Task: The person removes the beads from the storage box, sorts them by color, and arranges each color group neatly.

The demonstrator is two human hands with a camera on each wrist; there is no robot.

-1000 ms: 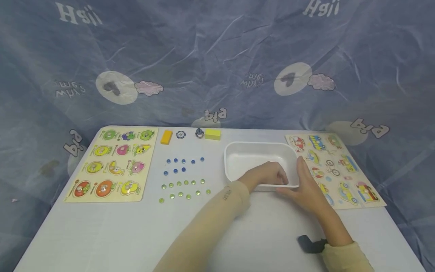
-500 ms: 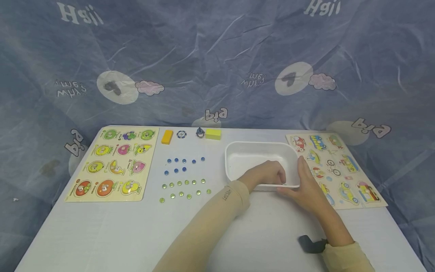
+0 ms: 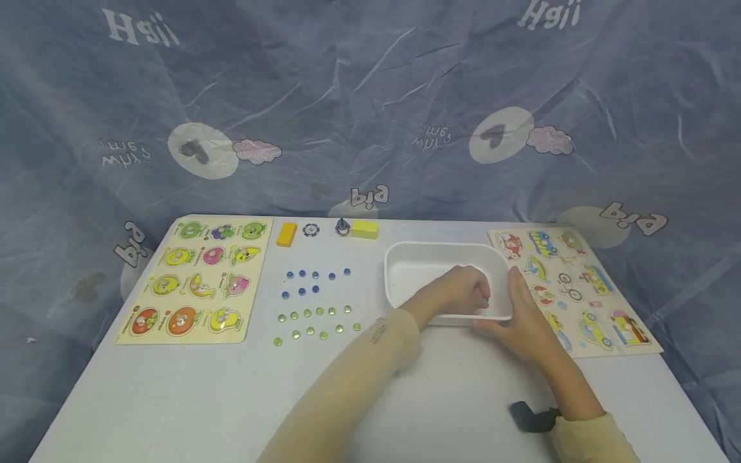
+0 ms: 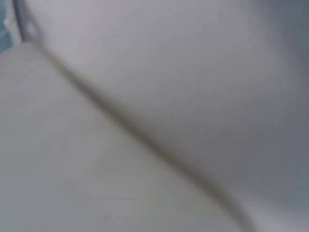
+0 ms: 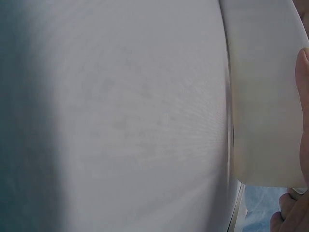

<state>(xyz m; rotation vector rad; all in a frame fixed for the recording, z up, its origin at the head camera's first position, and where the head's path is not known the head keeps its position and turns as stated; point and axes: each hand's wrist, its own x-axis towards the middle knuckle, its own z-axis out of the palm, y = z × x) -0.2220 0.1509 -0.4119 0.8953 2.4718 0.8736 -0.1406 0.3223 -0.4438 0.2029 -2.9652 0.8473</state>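
My left hand (image 3: 463,290) reaches into a white plastic tray (image 3: 405,247), its fingers curled near the tray's right end. A small blue bead (image 3: 485,298) shows at its fingertips, mostly hidden by them. My right hand (image 3: 523,325) grips the tray's near right corner, thumb along the front and fingers up the right side. In the right wrist view, the thumb (image 5: 303,96) lies against the tray's outer wall (image 5: 268,111). The left wrist view holds only blurred pale surfaces.
Left of the tray lie rows of blue beads (image 3: 315,275) and green beads (image 3: 320,311). Puzzle boards stand at left (image 3: 197,308) and right (image 3: 579,302). At the back are an orange block (image 3: 286,235), a poker chip (image 3: 311,229), a penguin figure (image 3: 342,227) and a yellow block (image 3: 365,229).
My left hand has risen slightly from the tray's near right corner, and a bit of blue now shows at its fingertips. The right hand keeps its grip on the tray.
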